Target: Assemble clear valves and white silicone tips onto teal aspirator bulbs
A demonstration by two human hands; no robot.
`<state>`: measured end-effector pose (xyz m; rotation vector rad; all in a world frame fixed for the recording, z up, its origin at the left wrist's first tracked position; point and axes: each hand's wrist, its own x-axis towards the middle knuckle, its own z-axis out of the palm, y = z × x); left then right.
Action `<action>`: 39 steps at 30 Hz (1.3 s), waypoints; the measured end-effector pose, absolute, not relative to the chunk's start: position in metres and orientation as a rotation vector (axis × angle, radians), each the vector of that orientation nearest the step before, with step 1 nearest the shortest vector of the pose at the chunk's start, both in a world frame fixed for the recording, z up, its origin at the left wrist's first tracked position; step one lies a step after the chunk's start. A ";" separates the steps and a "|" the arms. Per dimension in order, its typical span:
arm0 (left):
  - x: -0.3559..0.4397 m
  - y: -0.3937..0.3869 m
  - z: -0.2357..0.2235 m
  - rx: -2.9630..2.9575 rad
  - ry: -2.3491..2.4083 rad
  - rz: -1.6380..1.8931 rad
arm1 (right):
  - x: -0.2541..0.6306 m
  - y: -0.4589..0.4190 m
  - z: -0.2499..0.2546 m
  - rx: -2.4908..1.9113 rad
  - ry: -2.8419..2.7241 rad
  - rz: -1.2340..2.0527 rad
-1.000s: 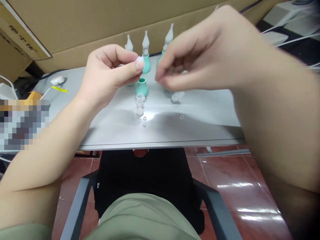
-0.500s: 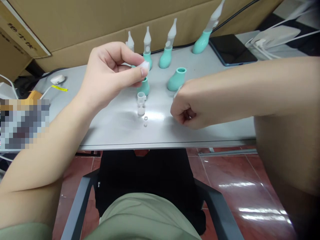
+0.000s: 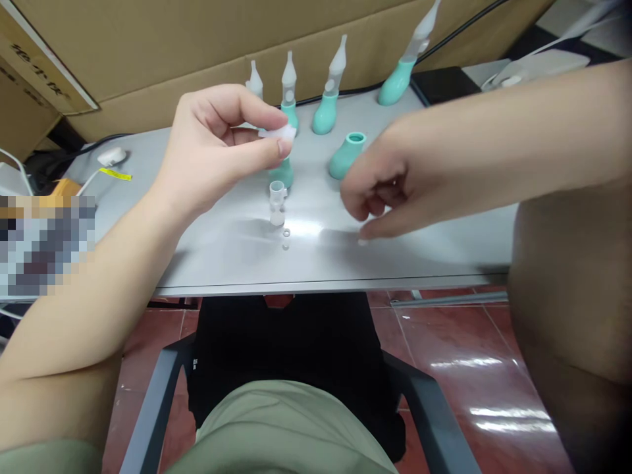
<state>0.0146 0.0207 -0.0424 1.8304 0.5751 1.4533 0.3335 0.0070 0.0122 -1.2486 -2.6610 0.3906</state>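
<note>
My left hand is closed, pinching a white soft nozzle tip between thumb and fingers above the table. Behind it, partly hidden, is a green squeeze bulb. A clear plastic connector stands upright in front of that bulb, with two small rings nearer the table edge. My right hand hovers low over the table, thumb apart from the curled fingers, and nothing shows in it. Beside its knuckles sits another green bulb, its round mouth upward. What lies behind this hand is hidden.
Several assembled nasal aspirators stand along the back against a cardboard wall. A dark phone lies at the back right, partly covered by my right forearm. A white plug with cables is on the left. The table's front edge faces me.
My right hand has loosened from a closed curl, its thumb now apart from the fingers. A pale edge beside it is out of sight. The nozzle tip in my left hand shows more of its length.
</note>
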 end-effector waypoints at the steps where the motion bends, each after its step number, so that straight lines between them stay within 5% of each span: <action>1: 0.014 0.023 -0.044 1.853 0.555 1.467 | 0.332 0.004 0.019 -1.153 -2.779 0.409; 11: 0.026 0.000 -0.030 1.925 0.687 1.371 | 0.288 0.004 0.002 -0.516 -2.173 0.711; 18: 0.028 -0.005 -0.026 1.838 0.870 1.267 | 0.278 -0.012 0.009 -0.776 -2.163 0.714; 28: -0.005 0.047 -0.041 2.224 0.475 1.444 | 0.341 0.019 0.032 -1.270 -2.717 0.389; 39: 0.007 0.009 -0.007 2.376 1.109 1.022 | 0.330 0.017 0.020 -1.402 -2.867 0.382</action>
